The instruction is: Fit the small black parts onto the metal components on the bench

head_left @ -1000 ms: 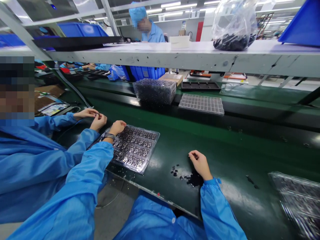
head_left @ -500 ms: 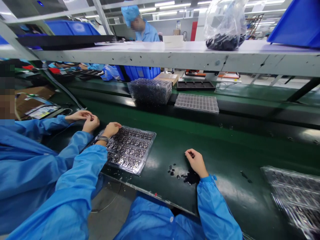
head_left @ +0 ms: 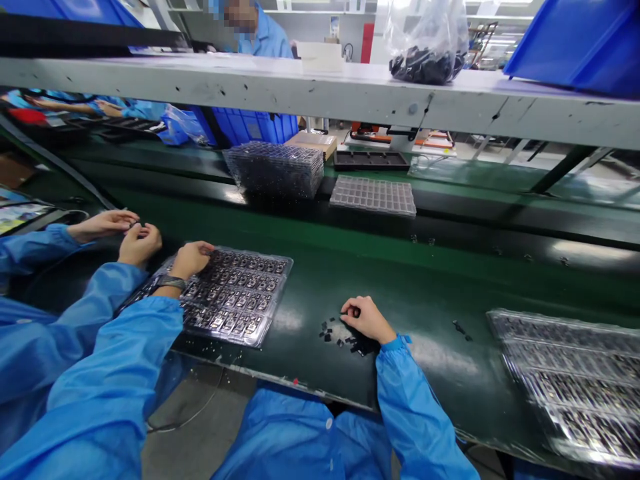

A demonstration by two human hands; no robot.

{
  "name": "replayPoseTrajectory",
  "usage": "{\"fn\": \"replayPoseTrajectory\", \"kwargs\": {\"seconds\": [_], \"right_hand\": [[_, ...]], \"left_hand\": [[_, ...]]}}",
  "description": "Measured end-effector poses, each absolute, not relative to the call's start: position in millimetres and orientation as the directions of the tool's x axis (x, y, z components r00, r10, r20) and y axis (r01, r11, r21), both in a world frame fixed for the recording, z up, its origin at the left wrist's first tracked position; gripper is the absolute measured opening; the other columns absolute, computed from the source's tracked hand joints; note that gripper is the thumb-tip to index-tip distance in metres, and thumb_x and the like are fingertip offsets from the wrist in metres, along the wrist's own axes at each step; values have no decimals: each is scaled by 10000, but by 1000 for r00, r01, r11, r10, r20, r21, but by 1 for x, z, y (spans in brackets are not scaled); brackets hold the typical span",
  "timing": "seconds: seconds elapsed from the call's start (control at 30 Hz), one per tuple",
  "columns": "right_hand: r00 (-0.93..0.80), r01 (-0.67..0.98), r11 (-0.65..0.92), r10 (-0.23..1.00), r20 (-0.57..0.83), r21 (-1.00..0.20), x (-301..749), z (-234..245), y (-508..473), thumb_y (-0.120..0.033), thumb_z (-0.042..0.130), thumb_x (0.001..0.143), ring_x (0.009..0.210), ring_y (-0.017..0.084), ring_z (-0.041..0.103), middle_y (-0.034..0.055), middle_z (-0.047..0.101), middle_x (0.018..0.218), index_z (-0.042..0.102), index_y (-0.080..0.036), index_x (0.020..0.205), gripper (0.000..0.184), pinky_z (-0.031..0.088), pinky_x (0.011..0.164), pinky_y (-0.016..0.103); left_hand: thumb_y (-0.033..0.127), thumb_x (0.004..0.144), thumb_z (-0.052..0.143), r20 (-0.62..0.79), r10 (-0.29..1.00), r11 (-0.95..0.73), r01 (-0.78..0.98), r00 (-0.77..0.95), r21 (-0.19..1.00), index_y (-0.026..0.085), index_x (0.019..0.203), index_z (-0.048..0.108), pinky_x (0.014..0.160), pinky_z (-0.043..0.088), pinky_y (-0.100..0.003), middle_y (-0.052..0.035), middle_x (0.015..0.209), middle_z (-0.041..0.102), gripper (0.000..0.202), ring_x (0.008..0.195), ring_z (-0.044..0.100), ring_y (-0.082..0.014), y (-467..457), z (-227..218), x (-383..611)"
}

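Note:
My left hand (head_left: 192,259), with a dark band at the wrist, is over the far left part of a clear plastic tray (head_left: 274,313). Rows of small metallic-and-black parts (head_left: 244,301) fill this tray. Its fingers are pinched together; whatever lies between them is too small to make out. To the right, my right hand (head_left: 367,319) hovers low over the bench beside scattered small black pieces (head_left: 345,342). Thumb and forefinger meet in a pinch, and I cannot make out what they hold. Part of the black heap is hidden beneath that hand.
A co-worker's hands (head_left: 135,237) are close on my left, holding something small. Stacked filled trays (head_left: 575,380) lie at right. Across the green bench (head_left: 310,250) stand a stack of clear trays (head_left: 275,170), a clear compartment tray (head_left: 373,195) and a black tray (head_left: 370,161). A shelf (head_left: 300,87) spans above.
The whole view has shifted, so the scene sits further left. My right hand has moved left, nearer the loose black pieces. My left hand stays over the tray, fingers still pinched.

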State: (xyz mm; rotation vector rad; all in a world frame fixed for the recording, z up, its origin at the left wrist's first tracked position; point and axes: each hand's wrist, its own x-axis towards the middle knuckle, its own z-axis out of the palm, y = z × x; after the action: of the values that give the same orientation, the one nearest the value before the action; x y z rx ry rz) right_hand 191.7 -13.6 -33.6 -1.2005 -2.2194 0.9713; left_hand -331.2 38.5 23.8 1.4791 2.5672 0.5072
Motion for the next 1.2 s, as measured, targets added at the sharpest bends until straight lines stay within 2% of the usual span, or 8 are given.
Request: {"fn": "replayPoseTrajectory", "kwargs": {"seconds": [0.1, 0.2, 0.43, 0.57, 0.7, 0.83, 1.0, 1.2], "right_hand": [[-545, 564, 411, 837, 51, -717, 182, -34, -18, -180, 780, 827, 770, 189, 578, -18, 672, 690, 728, -221, 981, 168, 334, 820, 336], [-566, 581, 451, 822, 62, -678, 172, -36, -21, -179, 791, 836, 796, 197, 577, -13, 658, 687, 718, -219, 928, 124, 309, 806, 329], [-551, 584, 437, 832, 61, -683, 169, -36, -24, -137, 784, 814, 804, 195, 587, -4, 668, 736, 661, -210, 793, 145, 351, 823, 331], [-391, 476, 270, 917, 74, -837, 177, -37, -18, -190, 719, 819, 713, 182, 607, 6, 683, 749, 647, -211, 786, 81, 431, 721, 300], [-269, 313, 143, 961, 56, -939, 187, -44, -8, -249, 689, 765, 652, 172, 612, 2, 672, 707, 626, -199, 792, 85, 456, 642, 275], [-239, 244, 140, 968, 81, -959, 190, -49, -2, -197, 650, 711, 624, 153, 589, 2, 670, 697, 638, -190, 777, 68, 438, 604, 253], [-226, 244, 109, 973, 53, -964, 184, -49, 2, -92, 611, 681, 607, 138, 588, -14, 657, 669, 680, -188, 763, 144, 444, 586, 225], [-297, 213, 123, 953, 56, -969, 174, -52, 2, -51, 688, 674, 626, 110, 603, -50, 646, 667, 705, -172, 747, 142, 484, 659, 192]], "left_hand": [[146, 818, 626, 67, 863, 461, 833, -501, 305, 154, 1049, 725, 914, 522, -288, -58, 952, 748, 251, 963, 694, -236, 36, 35, -322], [239, 856, 632, 142, 882, 382, 858, -449, 344, 179, 1086, 729, 951, 523, -326, -50, 1007, 750, 257, 992, 691, -255, 33, 47, -304], [523, 887, 616, 91, 970, 108, 738, -224, 666, 312, 1229, 717, 938, 547, -330, -13, 1139, 753, 414, 1054, 687, -266, 3, 66, -160], [488, 887, 613, 133, 985, -173, 546, 112, 820, 330, 1018, 768, 886, 559, -348, -39, 1090, 767, 257, 1022, 705, -262, 6, 38, -46], [413, 840, 642, 79, 958, -177, 346, 277, 921, 271, 889, 738, 820, 577, -377, -88, 947, 779, 179, 882, 733, -260, 34, -13, 26], [388, 784, 659, 5, 958, -90, 282, 286, 955, 238, 811, 690, 788, 583, -381, -108, 875, 768, 156, 848, 740, -264, 64, -45, 50], [389, 777, 612, -145, 956, 53, 337, 255, 940, 217, 819, 646, 489, 481, -295, -96, 814, 734, 180, 608, 668, -211, 98, -43, 65], [377, 780, 544, -52, 903, -182, 490, 426, 853, 192, 786, 659, 559, 484, -288, -52, 697, 692, 218, 536, 610, -180, 140, -30, 113]]}}
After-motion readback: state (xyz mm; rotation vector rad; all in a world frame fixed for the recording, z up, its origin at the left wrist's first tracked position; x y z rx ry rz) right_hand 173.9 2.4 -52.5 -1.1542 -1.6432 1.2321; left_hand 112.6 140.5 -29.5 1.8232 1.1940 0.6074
